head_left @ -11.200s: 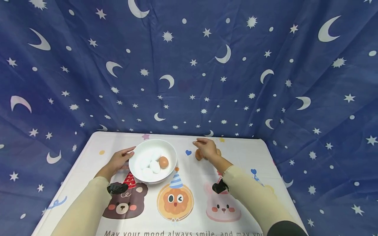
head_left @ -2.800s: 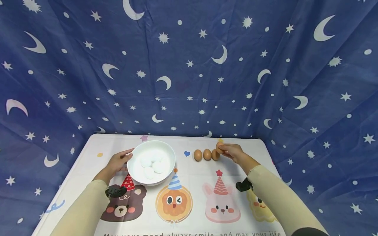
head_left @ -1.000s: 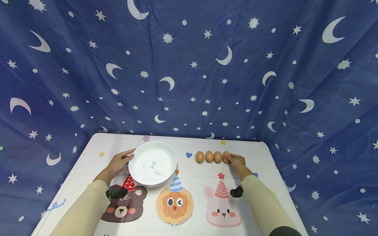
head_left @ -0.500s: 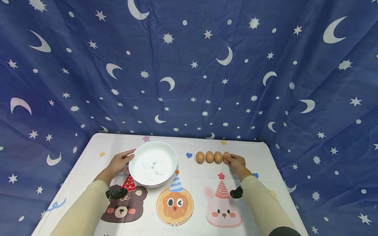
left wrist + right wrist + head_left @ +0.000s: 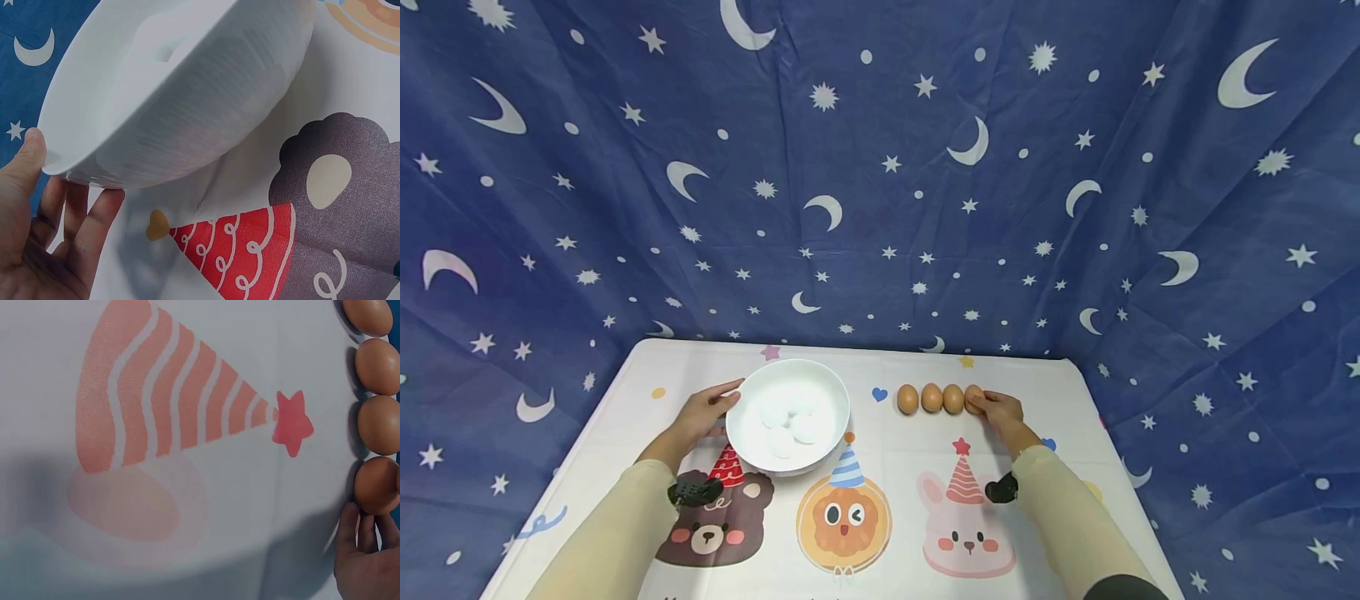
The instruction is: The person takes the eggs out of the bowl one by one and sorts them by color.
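Your left hand [image 5: 700, 414] rested against the bowl [image 5: 745, 437] at its 9 o'clock side, thumb on the rim and fingers spread loosely under the wall, cradling rather than clenching it. The bowl stood on the tablecloth [image 5: 880, 508] with white eggs [image 5: 790, 421] inside, and the printed bear [image 5: 711, 512] lay at its 7 o'clock. At the bowl's 3 o'clock, past a small blue heart [image 5: 879, 394], ran a row of four brown eggs [image 5: 932, 398], each touching the next. Your right hand [image 5: 1000, 410] sat at the row's 3 o'clock end, fingertips [image 5: 350, 515] pressed against the last egg [image 5: 377, 485]; whether they pinched it or only touched it, I could not tell. The rabbit's striped party hat [image 5: 963, 479] was printed at 6 o'clock of the row. Nothing lay between bowl and row. The starry blue curtain [image 5: 880, 183] closed off the table at 12 o'clock.
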### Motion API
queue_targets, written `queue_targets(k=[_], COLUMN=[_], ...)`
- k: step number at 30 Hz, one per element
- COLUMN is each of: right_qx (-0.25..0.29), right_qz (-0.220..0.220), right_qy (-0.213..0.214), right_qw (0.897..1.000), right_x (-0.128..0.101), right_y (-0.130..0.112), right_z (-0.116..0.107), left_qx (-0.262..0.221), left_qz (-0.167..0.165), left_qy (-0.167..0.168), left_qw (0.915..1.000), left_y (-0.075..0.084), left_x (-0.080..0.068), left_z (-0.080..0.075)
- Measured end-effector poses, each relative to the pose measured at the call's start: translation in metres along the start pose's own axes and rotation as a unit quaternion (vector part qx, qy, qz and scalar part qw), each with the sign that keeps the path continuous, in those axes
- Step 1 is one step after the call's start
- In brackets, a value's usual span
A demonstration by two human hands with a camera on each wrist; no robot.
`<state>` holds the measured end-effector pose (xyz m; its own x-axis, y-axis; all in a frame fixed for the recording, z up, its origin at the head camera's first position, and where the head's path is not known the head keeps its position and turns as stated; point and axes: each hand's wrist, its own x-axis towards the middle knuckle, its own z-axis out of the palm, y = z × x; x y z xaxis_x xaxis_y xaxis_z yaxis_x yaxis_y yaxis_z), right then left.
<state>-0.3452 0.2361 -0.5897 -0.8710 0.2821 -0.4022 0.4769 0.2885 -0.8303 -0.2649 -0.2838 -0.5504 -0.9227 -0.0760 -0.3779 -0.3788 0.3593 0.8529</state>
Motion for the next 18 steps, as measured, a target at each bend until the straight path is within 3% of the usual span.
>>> queue_targets(k=[6,13,18], right_qx=[0.011,-0.065,-0.054], right_qz=[-0.01,-0.052,-0.091], right_qy=[0.017,0.051,0.047], right_qw=[1.0,0.995,0.993], right_x=[-0.005,-0.009,-0.02], right_y=[-0.011,-0.038,-0.061], right_z=[-0.004,-0.014,0.001], left_qx=[0.002,0.003,0.002], left_qz=[-0.003,-0.001,-0.001], left_qy=[0.004,0.001,0.001], left_qw=[1.0,1.0,1.0], left_y=[0.0,-0.002,-0.003], left_x=[0.0,0.002,0.003], left_z=[0.001,0.001,0.001])
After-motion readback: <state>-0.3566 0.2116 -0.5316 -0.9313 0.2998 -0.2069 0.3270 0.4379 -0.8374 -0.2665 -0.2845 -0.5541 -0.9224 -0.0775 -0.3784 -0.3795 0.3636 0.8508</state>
